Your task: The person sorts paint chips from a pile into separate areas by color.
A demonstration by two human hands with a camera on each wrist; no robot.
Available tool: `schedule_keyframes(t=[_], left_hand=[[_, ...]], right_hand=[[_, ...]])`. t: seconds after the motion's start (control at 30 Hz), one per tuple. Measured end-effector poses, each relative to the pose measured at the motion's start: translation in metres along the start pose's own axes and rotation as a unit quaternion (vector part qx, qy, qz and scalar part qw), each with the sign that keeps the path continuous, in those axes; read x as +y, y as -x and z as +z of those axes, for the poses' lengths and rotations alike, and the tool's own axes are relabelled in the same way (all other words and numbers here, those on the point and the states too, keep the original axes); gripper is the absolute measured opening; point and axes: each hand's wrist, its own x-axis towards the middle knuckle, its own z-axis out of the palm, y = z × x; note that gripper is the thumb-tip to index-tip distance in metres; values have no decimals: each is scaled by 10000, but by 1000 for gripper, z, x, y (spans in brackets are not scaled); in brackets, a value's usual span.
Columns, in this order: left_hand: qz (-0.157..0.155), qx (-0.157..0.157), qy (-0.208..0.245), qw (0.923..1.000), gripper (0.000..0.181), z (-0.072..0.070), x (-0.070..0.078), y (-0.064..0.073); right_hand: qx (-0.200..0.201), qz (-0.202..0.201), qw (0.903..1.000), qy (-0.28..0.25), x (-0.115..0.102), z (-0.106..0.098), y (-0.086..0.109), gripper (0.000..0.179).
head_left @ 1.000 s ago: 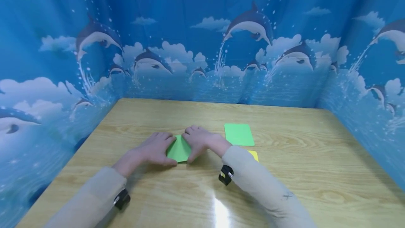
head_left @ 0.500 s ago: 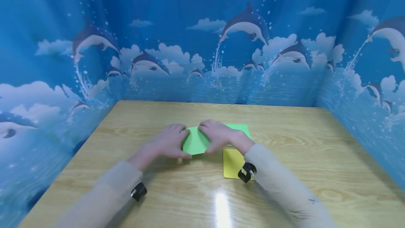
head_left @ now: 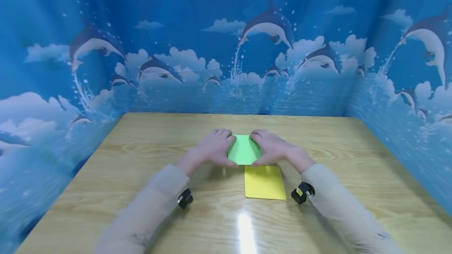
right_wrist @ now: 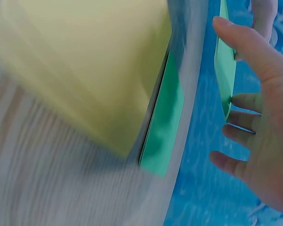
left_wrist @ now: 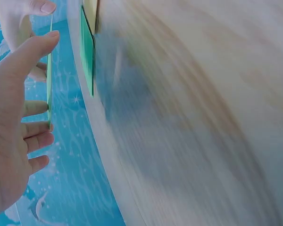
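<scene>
Between my two hands is a thin green square card (head_left: 244, 150), raised off the table. My left hand (head_left: 216, 148) pinches its left side, thumb at the near edge and fingers at the far edge. On the opposite side my right hand (head_left: 271, 148) holds it the same way. Both wrist views show the held card nearly edge-on, apart from the table. Below it lies a second green square (right_wrist: 162, 122), hidden by the held card and hands in the head view. A yellow square (head_left: 265, 183) with rounded corners lies just nearer on the table.
The wood-grain table (head_left: 159, 222) is bounded at the back and sides by a blue dolphin-print curtain (head_left: 197, 42). Small black devices hang at the left wrist (head_left: 185, 198) and right wrist (head_left: 303, 192).
Both hands have carried the green card rightward and slightly away, from left of the table's green square to over it. The yellow square, mostly covered by the right arm before, now shows fully.
</scene>
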Motion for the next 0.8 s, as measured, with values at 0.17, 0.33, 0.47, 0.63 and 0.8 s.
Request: schedule_keyframes(t=[0.17, 0.33, 0.47, 0.63, 0.8], left_hand=[[29, -167, 16, 9999, 88, -1, 7, -21], [-78, -389, 106, 9992, 90, 5, 10, -39], [-178, -543, 270, 9980, 90, 12, 12, -50], [-324, -834, 419, 9951, 92, 20, 14, -59], [-494, -1009, 734, 9910, 92, 24, 16, -60]], right_hand=[[-89, 294, 9992, -273, 17, -1, 10, 95], [-137, 566, 9953, -778, 30, 1, 12, 93], [-173, 663, 9930, -963, 39, 6, 12, 92], [-411, 827, 9910, -974, 44, 11, 10, 93], [-732, 1014, 9888, -810, 45, 15, 4, 94]])
